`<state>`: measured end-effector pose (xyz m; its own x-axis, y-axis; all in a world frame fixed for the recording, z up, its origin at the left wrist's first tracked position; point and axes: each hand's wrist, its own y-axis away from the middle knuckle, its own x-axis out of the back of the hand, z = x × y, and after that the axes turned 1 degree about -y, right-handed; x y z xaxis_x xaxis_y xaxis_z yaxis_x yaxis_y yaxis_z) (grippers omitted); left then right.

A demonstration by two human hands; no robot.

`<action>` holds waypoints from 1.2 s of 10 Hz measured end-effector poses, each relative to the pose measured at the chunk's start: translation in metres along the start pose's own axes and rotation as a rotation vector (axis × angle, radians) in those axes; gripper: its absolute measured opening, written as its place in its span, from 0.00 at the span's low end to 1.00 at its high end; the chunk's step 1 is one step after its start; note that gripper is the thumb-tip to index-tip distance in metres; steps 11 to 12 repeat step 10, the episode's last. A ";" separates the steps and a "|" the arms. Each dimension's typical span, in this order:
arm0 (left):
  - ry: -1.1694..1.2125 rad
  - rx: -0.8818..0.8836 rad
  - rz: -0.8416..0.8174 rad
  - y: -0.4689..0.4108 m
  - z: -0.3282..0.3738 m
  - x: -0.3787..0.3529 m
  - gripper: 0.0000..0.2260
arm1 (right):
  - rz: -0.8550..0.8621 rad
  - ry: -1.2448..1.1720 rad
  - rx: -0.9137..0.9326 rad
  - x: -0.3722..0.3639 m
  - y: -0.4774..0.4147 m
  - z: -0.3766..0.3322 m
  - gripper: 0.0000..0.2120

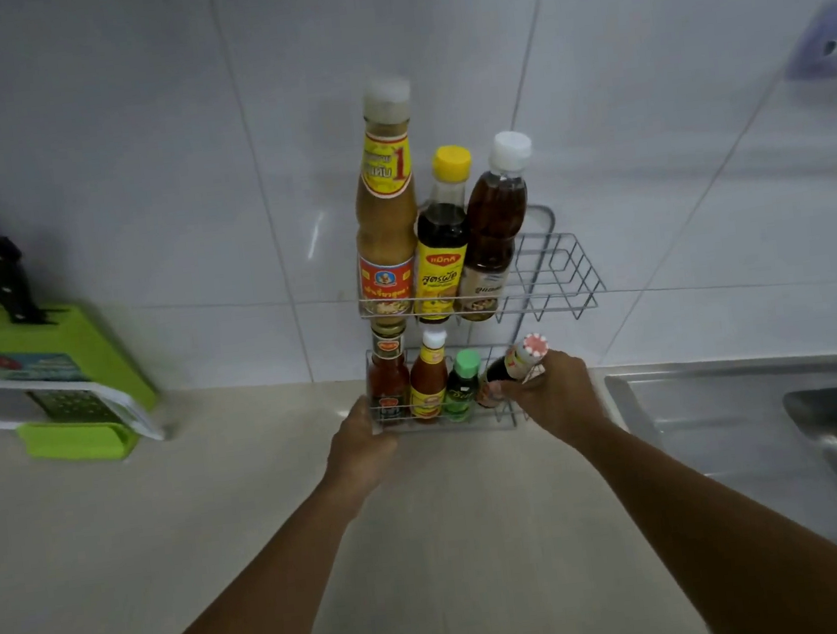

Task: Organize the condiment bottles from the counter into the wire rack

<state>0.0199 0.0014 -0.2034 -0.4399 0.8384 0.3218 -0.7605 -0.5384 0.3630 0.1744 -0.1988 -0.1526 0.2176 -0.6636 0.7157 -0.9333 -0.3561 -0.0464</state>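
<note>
A two-tier wire rack stands on the counter against the tiled wall. Its upper tier holds three tall bottles: a tan sauce bottle, a dark bottle with a yellow cap and a brown bottle with a white cap. The lower tier holds two red sauce bottles and a small green bottle. My right hand grips a small dark bottle with a red-and-white cap, tilted at the lower tier's right end. My left hand grasps the rack's lower left corner.
A green knife block with a black-handled knife and a grater stands at the left by the wall. A steel sink lies to the right of the rack. The beige counter stretches in front.
</note>
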 end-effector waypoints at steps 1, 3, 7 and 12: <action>0.007 0.016 -0.005 -0.004 -0.003 0.002 0.31 | 0.010 0.079 0.016 -0.010 -0.015 0.008 0.15; 0.024 0.030 -0.027 -0.003 -0.001 0.005 0.36 | -0.091 0.157 0.054 -0.015 -0.029 0.008 0.19; -0.123 -0.002 -0.051 0.006 0.006 0.010 0.30 | -0.165 -0.017 -0.031 -0.014 -0.002 0.012 0.29; -0.252 -0.211 -0.054 0.069 0.035 0.036 0.24 | -0.180 0.008 -0.021 0.020 0.047 0.008 0.18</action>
